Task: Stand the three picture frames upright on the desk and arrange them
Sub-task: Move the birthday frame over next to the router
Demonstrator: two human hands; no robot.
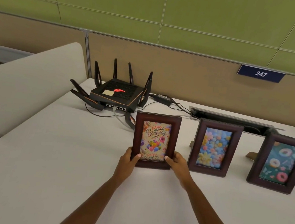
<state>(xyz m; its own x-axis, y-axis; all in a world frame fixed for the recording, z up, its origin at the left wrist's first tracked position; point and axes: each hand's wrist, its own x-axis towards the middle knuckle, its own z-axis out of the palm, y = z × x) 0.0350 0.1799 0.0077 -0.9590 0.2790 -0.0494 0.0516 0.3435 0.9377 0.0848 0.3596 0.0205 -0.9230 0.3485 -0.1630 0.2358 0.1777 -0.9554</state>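
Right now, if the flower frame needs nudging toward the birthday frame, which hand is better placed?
Right. The right hand grips the birthday frame on the side next to the flower frame. The left hand is on the far side and would have to cross over.

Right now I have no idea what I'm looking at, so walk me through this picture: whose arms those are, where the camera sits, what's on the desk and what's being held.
There is no machine here. The camera is worn on a person's head and looks down at their own bare arms. The left hand and right hand grip the lower corners of the Happy Birthday frame, holding it upright on the white desk. To its right stand two more frames on their own: the flower frame, then the donut frame. Behind them lie a black router with antennas, its cables and a power adapter. A sign on the partition reads 247.
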